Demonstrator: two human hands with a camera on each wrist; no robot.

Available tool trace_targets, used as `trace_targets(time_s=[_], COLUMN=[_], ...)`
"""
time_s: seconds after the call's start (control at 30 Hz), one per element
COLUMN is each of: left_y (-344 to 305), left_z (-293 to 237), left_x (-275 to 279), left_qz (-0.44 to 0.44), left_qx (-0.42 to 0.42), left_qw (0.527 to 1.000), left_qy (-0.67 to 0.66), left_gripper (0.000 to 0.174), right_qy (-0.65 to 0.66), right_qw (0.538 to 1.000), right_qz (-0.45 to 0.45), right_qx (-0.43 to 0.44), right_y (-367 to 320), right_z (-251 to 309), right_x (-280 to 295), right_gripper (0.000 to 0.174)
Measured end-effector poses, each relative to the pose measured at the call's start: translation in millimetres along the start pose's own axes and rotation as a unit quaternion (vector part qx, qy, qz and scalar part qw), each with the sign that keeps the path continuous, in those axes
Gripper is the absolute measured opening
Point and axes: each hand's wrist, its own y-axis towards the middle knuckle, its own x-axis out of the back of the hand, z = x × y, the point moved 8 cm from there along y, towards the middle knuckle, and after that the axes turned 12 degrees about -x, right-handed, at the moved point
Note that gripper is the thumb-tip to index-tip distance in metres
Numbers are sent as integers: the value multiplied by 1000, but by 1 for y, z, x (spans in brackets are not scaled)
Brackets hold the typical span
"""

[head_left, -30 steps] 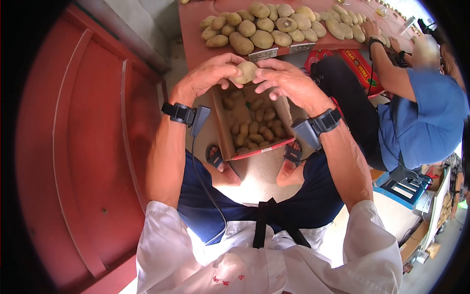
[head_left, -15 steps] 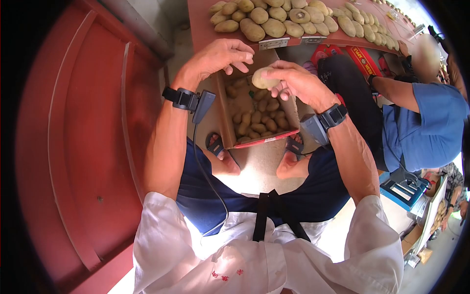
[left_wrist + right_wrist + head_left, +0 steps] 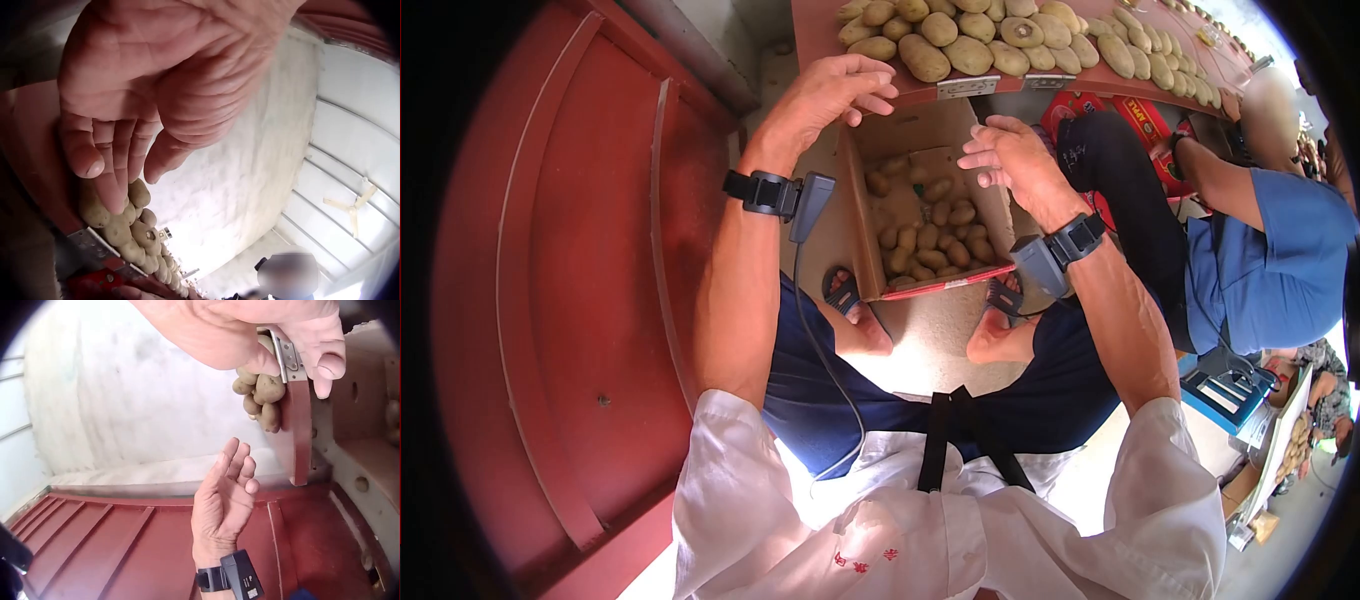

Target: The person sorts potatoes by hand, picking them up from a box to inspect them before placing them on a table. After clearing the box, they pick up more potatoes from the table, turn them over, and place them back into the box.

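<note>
Both hands are bare and hold nothing. My left hand (image 3: 832, 98) hovers over the left wall of an open cardboard box (image 3: 858, 210), fingers loosely bent. My right hand (image 3: 1018, 160) hangs over the box's right side, thumb and fingers apart. Several potatoes (image 3: 945, 240) lie in the bottom of the box, between my feet. In the left wrist view the left palm (image 3: 162, 75) faces the camera with potatoes (image 3: 119, 230) on the table behind it. The right wrist view shows the right hand (image 3: 250, 331) at the top and the left hand (image 3: 225, 503) lower down.
A red table (image 3: 815, 30) bears a heap of potatoes (image 3: 970, 55) ahead of the box. A red panelled door (image 3: 580, 260) is at my left. On the right sits a person in a blue shirt (image 3: 1270, 270), near red fruit cartons (image 3: 1140, 120).
One second ago both hands held a potato over the box; then the right hand alone held it. Now it is out of both hands, and the hands are farther apart.
</note>
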Motion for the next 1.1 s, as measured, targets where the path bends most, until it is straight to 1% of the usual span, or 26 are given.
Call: trace_targets(time_s=[0.03, 0.13, 0.17, 0.33, 0.47, 0.67, 0.73, 0.83, 0.93, 1.0, 1.1], left_y=[0, 1, 2, 2, 0, 3, 8, 15, 19, 17, 6], left_z=[0, 0, -2, -5, -6, 1, 5, -1, -17, -18, -13], left_x=[3, 13, 17, 34, 40, 43, 42, 37, 29, 21, 6], left_qz=[-12, -47, -58, -121, -160, -215, -230, -233, -229, -225, -217], left_qx=[6, 11, 8, -14, -30, -47, -50, -70, -85, -68, -47], left_qw=[1000, 999, 998, 990, 978, 944, 927, 902, 897, 906, 915], left_qy=[-6, -8, -5, -67, -132, -246, -293, -358, -368, -351, -336], left_gripper=[45, 46, 46, 44, 39, 35, 34, 32, 31, 30, 29], right_qy=[3, 10, 11, 47, 78, 166, 215, 294, 348, 362, 357], right_qw=[1000, 1000, 1000, 999, 996, 976, 965, 943, 921, 914, 915], right_qz=[1, -25, -20, 1, 7, 57, 58, 52, 62, 80, 105], right_qx=[0, 7, 6, 18, 40, 127, 139, 148, 161, 165, 157], right_y=[-1, -7, -8, -11, -19, -17, -19, -24, -23, -21, -22], right_z=[2, 10, 12, 23, 32, 60, 71, 84, 97, 98, 92], right_x=[1, 6, 7, 9, 8, 15, 18, 21, 28, 30, 31], right_gripper=[66, 57, 57, 58, 51, 41, 38, 38, 42, 44, 45])
